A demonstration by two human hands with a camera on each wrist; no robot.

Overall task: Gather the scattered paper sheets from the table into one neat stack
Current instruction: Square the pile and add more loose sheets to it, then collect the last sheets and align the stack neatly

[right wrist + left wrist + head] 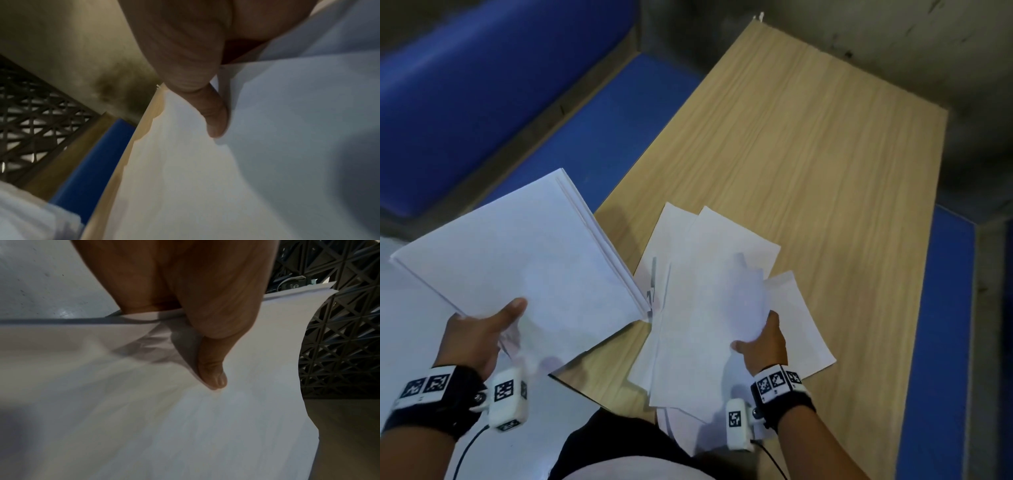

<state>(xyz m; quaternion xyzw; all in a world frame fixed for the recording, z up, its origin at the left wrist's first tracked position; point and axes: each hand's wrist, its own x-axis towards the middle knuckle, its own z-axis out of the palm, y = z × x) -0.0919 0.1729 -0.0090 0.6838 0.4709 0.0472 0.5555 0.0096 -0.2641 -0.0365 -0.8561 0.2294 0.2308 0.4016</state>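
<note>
Best done by lifting the loose sheets (709,308) clear of the surface (825,154) in one bundle, carrying them left, and laying them flat on the collected stack (524,253) before squaring the edges; judged so because the right-hand bundle looks fanned and uneven, with corners pointing several ways, so tapping the long edge down on the wood would likely be needed afterwards. Worth keeping the pinch firm but near the edge, since thin paper sags and slips. Left hand (479,339) raised at the near left, off the edge of the surface, thumb (213,369) pressed on top of the stack near its near edge, remaining fingers hidden beneath, so grasping the stack, which tilts up and away. Right hand (763,346) at the near middle of the surface, thumb (216,116) lying over the top sheet, other fingers out of sight under the paper, grasping the loose sheets at their near edge; cannot tell how many are truly caught. One sheet (801,325) lying just right of that hand, seemingly flat on the wood, and a few corners poking out far of the bundle, probably still to be collected.
</note>
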